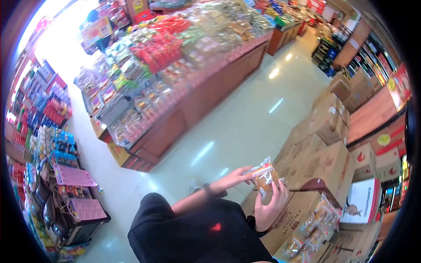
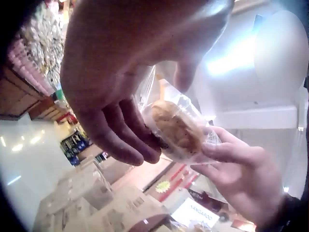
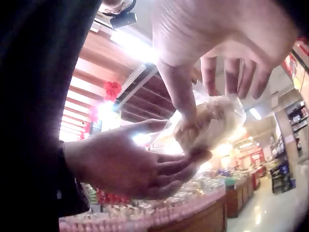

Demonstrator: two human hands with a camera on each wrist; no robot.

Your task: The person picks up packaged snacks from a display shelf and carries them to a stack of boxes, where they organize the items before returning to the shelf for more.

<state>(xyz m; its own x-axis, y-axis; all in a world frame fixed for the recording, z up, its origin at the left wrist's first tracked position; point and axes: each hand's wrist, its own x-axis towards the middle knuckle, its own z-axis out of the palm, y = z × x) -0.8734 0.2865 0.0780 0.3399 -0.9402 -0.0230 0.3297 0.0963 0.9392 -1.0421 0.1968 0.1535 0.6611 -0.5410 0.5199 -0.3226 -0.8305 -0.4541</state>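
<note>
A golden-brown packaged bread in a clear plastic wrapper is held up in front of the dark shirt, between both hands. My left hand grips one end of the wrapper. From the other side my right hand pinches it between thumb and fingers. In the left wrist view the bread shows a lumpy brown face through the film, with my right hand at its lower edge. The right wrist view has the left hand's fingers under the packet.
More wrapped breads lie on cardboard boxes at the lower right. Beside them stands a white box with a kangaroo picture. A long counter heaped with packaged snacks crosses the aisle. Shelves of goods line the left.
</note>
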